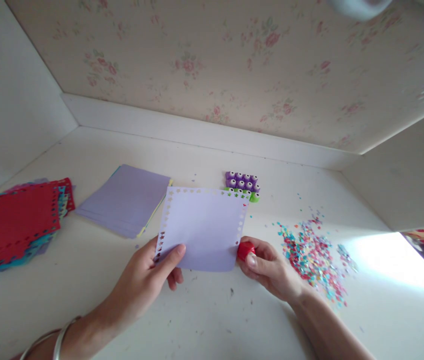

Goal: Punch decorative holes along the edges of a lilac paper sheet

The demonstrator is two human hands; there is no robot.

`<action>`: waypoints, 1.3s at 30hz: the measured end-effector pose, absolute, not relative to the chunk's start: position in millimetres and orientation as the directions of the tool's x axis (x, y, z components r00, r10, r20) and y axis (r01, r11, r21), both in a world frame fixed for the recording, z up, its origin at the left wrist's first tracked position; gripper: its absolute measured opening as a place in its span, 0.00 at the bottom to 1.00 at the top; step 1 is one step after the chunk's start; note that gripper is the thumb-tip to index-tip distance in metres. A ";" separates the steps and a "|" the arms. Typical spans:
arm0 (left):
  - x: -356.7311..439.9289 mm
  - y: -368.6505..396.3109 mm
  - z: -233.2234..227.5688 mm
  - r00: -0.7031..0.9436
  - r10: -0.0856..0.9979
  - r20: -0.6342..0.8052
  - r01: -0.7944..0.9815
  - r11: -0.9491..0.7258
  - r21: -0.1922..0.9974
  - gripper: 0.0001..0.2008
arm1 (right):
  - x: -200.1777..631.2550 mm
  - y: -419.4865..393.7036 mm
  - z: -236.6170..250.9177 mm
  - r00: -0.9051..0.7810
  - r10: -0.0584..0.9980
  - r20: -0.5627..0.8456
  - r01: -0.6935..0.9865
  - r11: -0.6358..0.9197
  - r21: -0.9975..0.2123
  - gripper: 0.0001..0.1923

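A lavender paper sheet (202, 227) is held up over the table, small star-shaped holes running along its left, top and right edges. My left hand (155, 272) pinches its lower left corner, thumb on the front face and fingers behind. In my right hand (268, 265) is a small red craft punch (246, 250), gripped between thumb and fingers at the sheet's lower right edge. Whether the punch's slot is around the paper I cannot tell. The bottom edge of the sheet shows no holes.
Lavender sheets (125, 200) lie stacked at the back left. Further left is a pile of punched red and blue sheets (17, 215). Several purple and green craft punches (242, 181) stand in rows behind the held sheet. Colourful confetti (313, 255) is heaped at right. A floral wall (197, 65) closes the back.
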State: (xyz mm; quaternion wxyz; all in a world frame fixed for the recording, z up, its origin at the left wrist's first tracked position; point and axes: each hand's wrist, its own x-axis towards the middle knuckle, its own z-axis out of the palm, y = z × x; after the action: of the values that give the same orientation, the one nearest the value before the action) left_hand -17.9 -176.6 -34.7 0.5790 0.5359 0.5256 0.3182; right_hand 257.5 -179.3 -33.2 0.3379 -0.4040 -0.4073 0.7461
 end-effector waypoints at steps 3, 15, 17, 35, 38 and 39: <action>-17.7 -176.1 -36.4 0.236 0.936 -0.263 0.210 0.215 0.954 0.19 | 258.8 -179.5 -34.3 -0.466 0.831 -0.305 -0.143 -0.411 -0.900 0.19; -18.6 -177.2 -36.6 0.238 0.942 -0.237 0.236 0.181 0.955 0.19 | 265.0 -180.0 -40.6 -0.483 0.848 -0.220 -0.198 -0.350 -0.916 0.19; -18.5 -177.4 -36.6 0.237 0.943 -0.234 0.235 0.178 0.956 0.19 | 264.9 -180.0 -40.1 -0.485 0.846 -0.223 -0.186 -0.349 -0.919 0.18; -17.2 -178.5 -37.7 0.257 0.944 -0.206 0.268 0.135 0.954 0.20 | 259.8 -180.8 -26.4 -0.482 0.840 -0.250 0.009 -0.280 -0.960 0.21; -17.5 -179.6 -37.0 0.263 0.943 -0.202 0.254 0.134 0.958 0.19 | 257.7 -182.3 -25.8 -0.467 0.845 -0.261 0.001 -0.295 -0.955 0.21; -17.6 -180.2 -36.8 0.262 0.943 -0.204 0.245 0.139 0.960 0.19 | 256.5 -182.6 -24.9 -0.460 0.846 -0.269 -0.004 -0.305 -0.952 0.21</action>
State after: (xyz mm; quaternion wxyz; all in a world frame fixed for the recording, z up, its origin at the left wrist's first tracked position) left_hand -17.6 -180.2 -36.8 0.5494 0.5739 0.5176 0.3178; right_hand 256.5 -182.6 -24.9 0.3075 -0.4189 -0.5029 0.6907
